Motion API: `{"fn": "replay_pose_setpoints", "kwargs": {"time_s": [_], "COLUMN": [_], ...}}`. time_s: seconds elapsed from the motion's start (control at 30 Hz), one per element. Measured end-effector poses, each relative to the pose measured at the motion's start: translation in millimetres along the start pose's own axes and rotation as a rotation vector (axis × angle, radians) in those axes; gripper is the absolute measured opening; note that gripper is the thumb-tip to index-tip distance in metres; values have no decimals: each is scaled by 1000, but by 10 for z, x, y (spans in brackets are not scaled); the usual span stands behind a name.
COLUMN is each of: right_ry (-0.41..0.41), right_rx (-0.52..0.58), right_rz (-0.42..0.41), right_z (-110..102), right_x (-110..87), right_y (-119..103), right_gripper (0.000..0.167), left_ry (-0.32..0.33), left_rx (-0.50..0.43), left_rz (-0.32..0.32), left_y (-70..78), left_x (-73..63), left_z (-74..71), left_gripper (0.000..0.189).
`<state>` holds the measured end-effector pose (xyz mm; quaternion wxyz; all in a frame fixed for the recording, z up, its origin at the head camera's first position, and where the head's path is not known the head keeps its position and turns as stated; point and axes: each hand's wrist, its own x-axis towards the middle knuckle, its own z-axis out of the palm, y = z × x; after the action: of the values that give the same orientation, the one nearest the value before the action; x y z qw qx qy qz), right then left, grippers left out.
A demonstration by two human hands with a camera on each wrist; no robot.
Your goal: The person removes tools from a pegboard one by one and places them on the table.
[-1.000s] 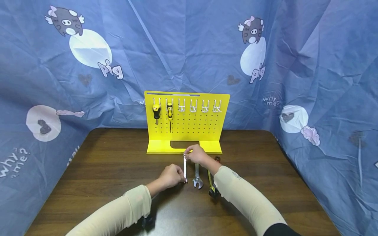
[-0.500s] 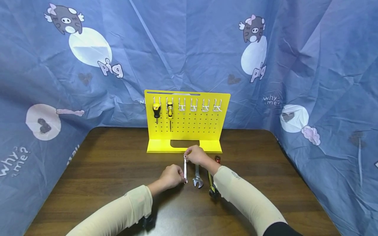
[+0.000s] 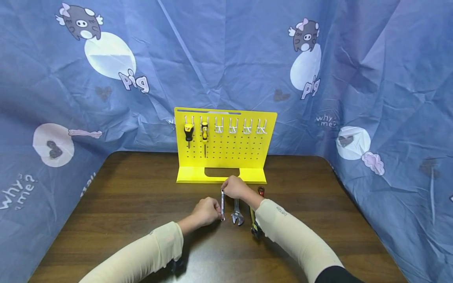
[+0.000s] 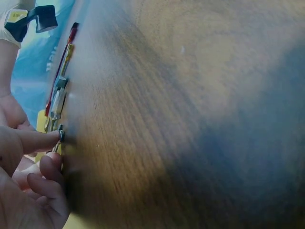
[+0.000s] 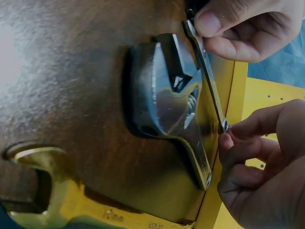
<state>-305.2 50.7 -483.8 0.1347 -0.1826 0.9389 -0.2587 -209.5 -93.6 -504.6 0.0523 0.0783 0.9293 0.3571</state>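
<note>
A slim silver combination wrench (image 3: 222, 205) points away from me, pinched at both ends. My left hand (image 3: 206, 210) holds its near, open end between thumb and fingers, low over the table. At the far ring end, the fingertips of my right hand (image 3: 236, 188) pinch the wrench. In the right wrist view the ring end (image 5: 224, 126) shows between right thumb and finger. Just right of it lies an adjustable wrench (image 3: 237, 217), its handle partly hidden under my right hand. Farther right, a yellow tool with a forked end (image 5: 57, 186) lies partly behind my right forearm.
A yellow pegboard stand (image 3: 226, 157) is behind my hands. Two yellow-and-black screwdrivers (image 3: 189, 132) hang at its left; several bare white hooks (image 3: 233, 126) follow. A red-ended tool (image 3: 261, 191) lies right of my right wrist. Blue printed cloth (image 3: 226, 59) surrounds the table.
The wrench's far end has come slightly down and towards me with my right hand, and its face now looks darker. My left hand stays almost in place.
</note>
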Motion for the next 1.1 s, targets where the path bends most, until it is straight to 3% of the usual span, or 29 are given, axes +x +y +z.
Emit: {"fn": "replay_pose_setpoints", "kwargs": {"time_s": [1.1], "right_ry": [-30], "right_rx": [-33], "right_rz": [32], "right_z": [-1], "right_x": [-33], "right_y": [18], "right_gripper": [34], "left_ry": [-26], "left_rx": [11], "left_rz": [32], "left_y": [35], "left_x": [-17], "left_z": [-37], "left_gripper": [19]}}
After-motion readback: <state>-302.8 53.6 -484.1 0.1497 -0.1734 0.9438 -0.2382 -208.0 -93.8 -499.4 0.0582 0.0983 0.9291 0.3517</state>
